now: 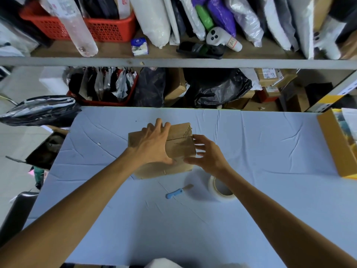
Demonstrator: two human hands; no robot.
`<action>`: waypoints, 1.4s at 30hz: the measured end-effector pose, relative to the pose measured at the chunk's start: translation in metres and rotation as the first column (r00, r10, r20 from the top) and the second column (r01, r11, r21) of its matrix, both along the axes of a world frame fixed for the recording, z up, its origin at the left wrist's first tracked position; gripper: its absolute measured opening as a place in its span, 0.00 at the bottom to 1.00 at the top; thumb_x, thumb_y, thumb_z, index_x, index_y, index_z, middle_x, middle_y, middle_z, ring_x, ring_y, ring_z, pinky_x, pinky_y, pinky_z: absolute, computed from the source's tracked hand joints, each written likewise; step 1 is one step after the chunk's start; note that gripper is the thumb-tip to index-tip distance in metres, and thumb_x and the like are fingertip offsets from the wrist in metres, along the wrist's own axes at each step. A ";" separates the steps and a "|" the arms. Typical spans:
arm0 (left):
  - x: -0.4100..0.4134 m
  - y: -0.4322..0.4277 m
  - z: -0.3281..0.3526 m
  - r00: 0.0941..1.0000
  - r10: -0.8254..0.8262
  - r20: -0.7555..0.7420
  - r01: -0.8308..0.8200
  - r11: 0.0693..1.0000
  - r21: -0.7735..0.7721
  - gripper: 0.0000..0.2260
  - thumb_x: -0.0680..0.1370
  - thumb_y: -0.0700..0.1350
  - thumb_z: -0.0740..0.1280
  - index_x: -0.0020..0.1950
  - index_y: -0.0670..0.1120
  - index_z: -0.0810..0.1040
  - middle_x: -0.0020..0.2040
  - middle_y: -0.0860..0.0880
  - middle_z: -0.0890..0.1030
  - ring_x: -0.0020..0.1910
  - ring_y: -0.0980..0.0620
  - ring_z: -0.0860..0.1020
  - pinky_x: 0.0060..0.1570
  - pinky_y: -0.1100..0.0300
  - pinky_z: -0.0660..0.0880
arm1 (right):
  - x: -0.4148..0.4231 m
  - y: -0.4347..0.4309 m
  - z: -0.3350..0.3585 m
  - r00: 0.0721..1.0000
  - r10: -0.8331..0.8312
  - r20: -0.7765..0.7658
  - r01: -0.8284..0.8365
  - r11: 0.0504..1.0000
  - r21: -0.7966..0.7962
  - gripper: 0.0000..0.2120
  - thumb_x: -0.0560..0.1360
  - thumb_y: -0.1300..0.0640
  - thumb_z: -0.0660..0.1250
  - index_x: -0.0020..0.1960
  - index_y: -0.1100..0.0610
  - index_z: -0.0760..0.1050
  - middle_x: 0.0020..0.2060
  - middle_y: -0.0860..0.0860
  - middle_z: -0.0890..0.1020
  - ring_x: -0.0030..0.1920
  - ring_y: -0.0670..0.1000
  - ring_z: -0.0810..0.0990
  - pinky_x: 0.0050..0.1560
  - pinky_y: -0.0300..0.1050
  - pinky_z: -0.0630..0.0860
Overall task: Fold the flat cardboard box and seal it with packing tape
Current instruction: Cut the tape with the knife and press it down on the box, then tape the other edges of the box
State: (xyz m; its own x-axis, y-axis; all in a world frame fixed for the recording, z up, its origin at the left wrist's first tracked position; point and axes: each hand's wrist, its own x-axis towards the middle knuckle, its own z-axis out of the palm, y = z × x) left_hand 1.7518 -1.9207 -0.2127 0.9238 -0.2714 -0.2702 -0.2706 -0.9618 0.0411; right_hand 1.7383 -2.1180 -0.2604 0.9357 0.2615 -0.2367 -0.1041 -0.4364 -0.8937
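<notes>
The tape roll [220, 187] and blue cutter [174, 193] lie unused just behind the right hand [207, 155], whose fingers are spread at the cardboard box [164, 151]. The left hand [154, 143] presses flat, fingers apart, on the flaps; releasing it to fetch tape risks the untaped flaps springing open.

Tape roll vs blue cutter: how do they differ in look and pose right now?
The tape roll is a white ring with an open core; the blue cutter is slim and straight. The roll lies partly behind the right forearm; the cutter lies in full view to its left. Both rest untouched on the table, nearer the person than the cardboard box.
</notes>
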 end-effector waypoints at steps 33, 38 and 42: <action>0.005 -0.066 0.012 0.995 0.097 -0.032 -0.089 0.658 -0.747 0.23 0.79 0.44 0.62 0.73 0.49 0.63 0.71 0.48 0.66 0.69 0.50 0.68 0.67 0.52 0.67 | -0.031 -0.087 0.024 0.875 0.271 0.401 0.061 0.760 -0.647 0.10 0.68 0.58 0.75 0.48 0.58 0.80 0.41 0.51 0.83 0.42 0.59 0.82 0.37 0.47 0.75; 0.014 -0.088 0.028 0.948 0.044 -0.316 -0.304 0.426 -0.852 0.23 0.82 0.43 0.58 0.74 0.60 0.59 0.75 0.53 0.62 0.71 0.52 0.66 0.68 0.56 0.65 | -0.011 -0.076 0.081 0.825 0.273 0.495 0.104 0.787 -0.608 0.10 0.71 0.58 0.73 0.52 0.58 0.81 0.47 0.52 0.84 0.46 0.56 0.81 0.43 0.43 0.71; 0.012 -0.092 0.033 0.968 0.107 -0.225 -0.249 0.462 -0.851 0.21 0.82 0.43 0.58 0.74 0.56 0.63 0.73 0.53 0.65 0.68 0.52 0.69 0.63 0.60 0.69 | -0.008 -0.070 0.092 0.831 0.256 0.493 0.111 0.793 -0.599 0.11 0.71 0.59 0.73 0.54 0.58 0.80 0.51 0.52 0.84 0.49 0.56 0.80 0.45 0.40 0.67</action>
